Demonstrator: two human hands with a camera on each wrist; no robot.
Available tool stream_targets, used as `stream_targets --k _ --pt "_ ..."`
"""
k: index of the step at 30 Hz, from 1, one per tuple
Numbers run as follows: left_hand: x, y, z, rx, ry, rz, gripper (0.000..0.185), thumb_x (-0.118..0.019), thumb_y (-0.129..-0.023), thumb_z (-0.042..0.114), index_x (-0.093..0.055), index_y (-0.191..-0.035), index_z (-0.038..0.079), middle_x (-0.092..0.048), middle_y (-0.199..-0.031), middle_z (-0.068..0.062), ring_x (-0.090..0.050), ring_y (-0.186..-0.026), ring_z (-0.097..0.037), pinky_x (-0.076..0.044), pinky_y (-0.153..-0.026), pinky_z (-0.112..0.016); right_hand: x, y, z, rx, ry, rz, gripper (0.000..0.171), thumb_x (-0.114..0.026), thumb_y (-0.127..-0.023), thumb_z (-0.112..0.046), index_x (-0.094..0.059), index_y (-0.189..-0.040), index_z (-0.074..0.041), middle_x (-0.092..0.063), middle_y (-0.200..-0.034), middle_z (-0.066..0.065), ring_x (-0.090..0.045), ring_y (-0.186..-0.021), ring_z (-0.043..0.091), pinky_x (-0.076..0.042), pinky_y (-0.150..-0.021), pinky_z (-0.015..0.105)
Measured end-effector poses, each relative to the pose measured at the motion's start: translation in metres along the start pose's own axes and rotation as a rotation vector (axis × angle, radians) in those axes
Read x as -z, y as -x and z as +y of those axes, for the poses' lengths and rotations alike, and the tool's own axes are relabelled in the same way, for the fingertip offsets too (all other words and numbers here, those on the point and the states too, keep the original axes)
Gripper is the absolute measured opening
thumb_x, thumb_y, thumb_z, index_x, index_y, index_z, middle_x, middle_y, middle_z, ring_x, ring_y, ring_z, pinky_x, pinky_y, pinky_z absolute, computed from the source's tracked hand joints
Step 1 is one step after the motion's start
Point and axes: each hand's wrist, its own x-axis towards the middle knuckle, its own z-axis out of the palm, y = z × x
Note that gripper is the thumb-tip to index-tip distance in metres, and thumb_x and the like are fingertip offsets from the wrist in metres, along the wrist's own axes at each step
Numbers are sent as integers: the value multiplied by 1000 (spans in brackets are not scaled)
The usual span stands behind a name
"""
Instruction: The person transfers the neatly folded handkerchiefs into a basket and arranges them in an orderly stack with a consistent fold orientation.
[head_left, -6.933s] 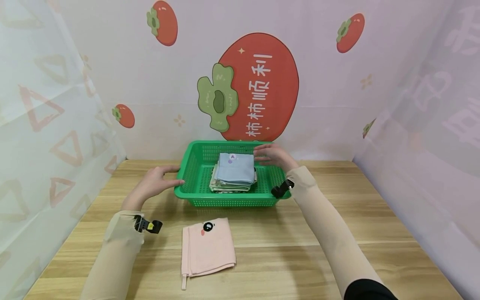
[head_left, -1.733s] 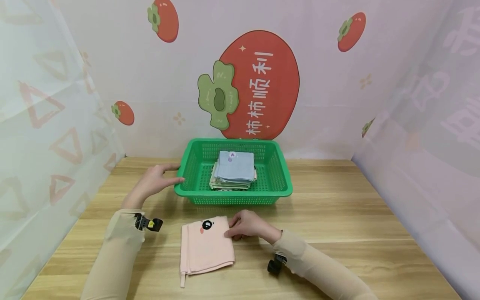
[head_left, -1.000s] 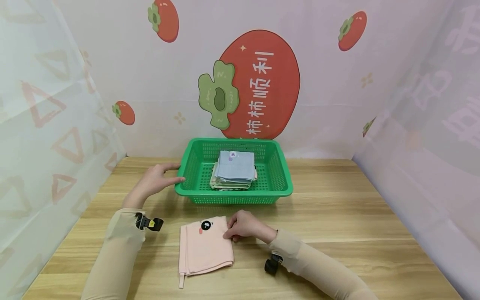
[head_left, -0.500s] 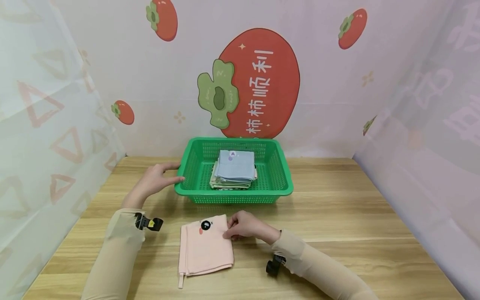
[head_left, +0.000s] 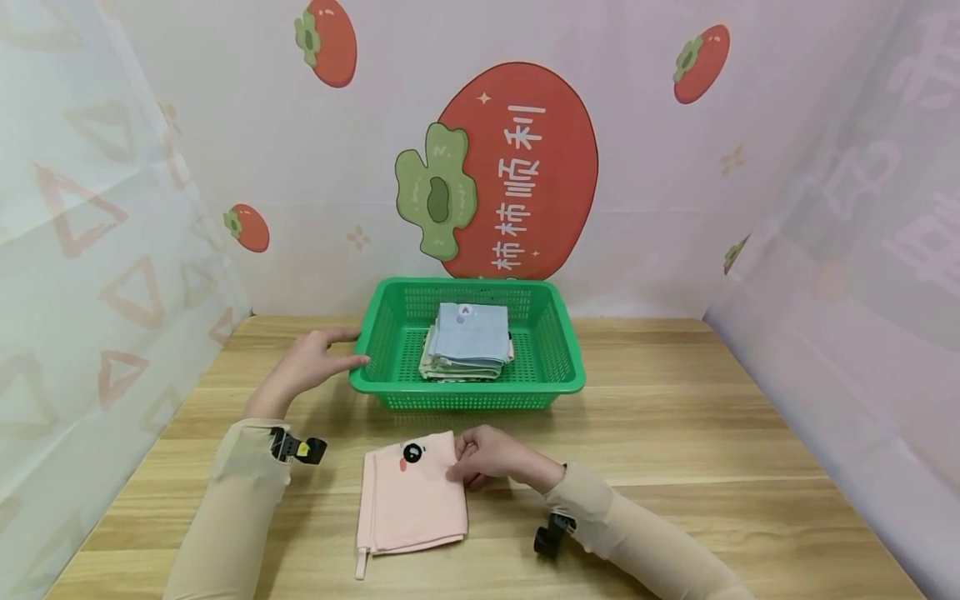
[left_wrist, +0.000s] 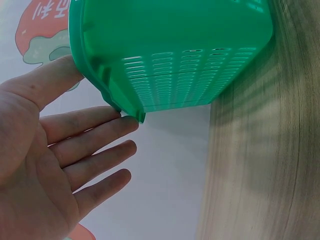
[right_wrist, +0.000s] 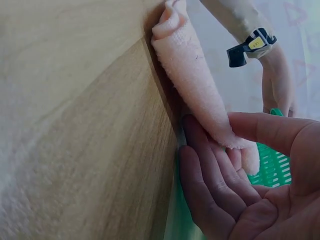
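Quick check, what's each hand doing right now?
Left hand: open, straight fingers resting against the green basket rim.
Right hand: pinching the pink towel edge between thumb and fingers.

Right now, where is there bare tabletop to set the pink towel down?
Bare wood lies right of the green basket, out to the curtain, and front right of the pink towel. It is crowded between basket and towel, where the right hand pinches the towel's edge.

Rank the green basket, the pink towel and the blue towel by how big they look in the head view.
1. Green basket, clearly largest.
2. Pink towel.
3. Blue towel, though it lies farther from the camera, so its true size against the pink one is unsure.
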Motion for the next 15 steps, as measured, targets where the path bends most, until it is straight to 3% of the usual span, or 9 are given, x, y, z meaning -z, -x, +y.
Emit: stream_targets --k 8,15 --pt "-1 0 0 5 -3 3 68 -66 -84 51 -54 -134 6 -54 -135 -20 -44 -128 -43 -40 -97 -62 0 4 -1 7 -70 -21 21 -75 -77 -6 -54 -83 -6 -58 -60 1 -62 -53 13 -59 -60 36" --pt "-1 0 -1 4 -12 5 67 -65 -84 52 -55 -133 7 -54 -135 -19 -45 -127 -42 -40 -97 -61 0 7 -2 2 -112 -20 21 -74 -77 -4 -57 -89 -2 -64 -65 0 -64 -57 14 -59 -63 38"
